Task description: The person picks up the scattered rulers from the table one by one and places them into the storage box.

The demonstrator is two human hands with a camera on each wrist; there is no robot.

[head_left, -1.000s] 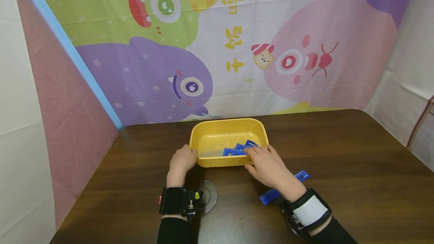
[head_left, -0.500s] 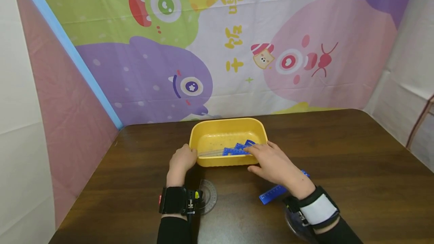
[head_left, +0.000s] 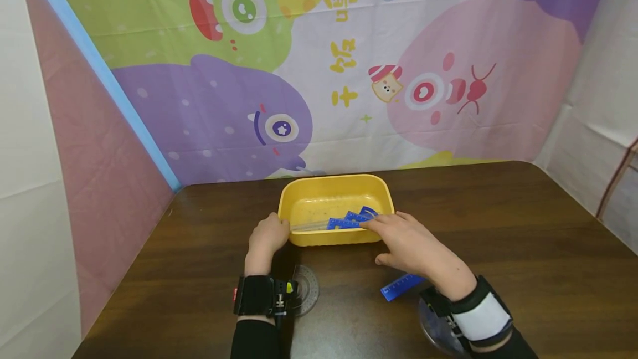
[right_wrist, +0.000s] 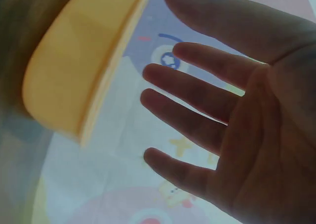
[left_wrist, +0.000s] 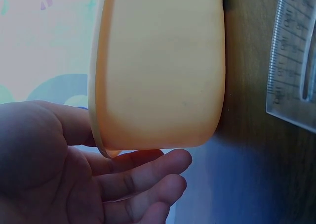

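A yellow plastic tub (head_left: 334,238) stands on the table, with blue set squares (head_left: 344,224) and clear pieces along its near inner side. My left hand (head_left: 266,237) holds the tub's left end, thumb at the rim and fingers below it, as the left wrist view shows. At the right end is my right hand (head_left: 411,242), its fingers straight and spread in the right wrist view, holding nothing. A blue ruler (head_left: 399,288) lies partly hidden under the right forearm. Beside the left wrist lies a clear protractor (head_left: 310,291).
A clear curved piece (head_left: 435,328) shows from under the right wrist strap. The brown table (head_left: 199,248) ends at a cartoon-printed cloth (head_left: 364,143) behind the tub. White cloth hangs on both sides.
My right hand has drawn back slightly to the right from the tub's corner, its forearm covering more of the blue ruler. The left hand and the tub stay nearly still.
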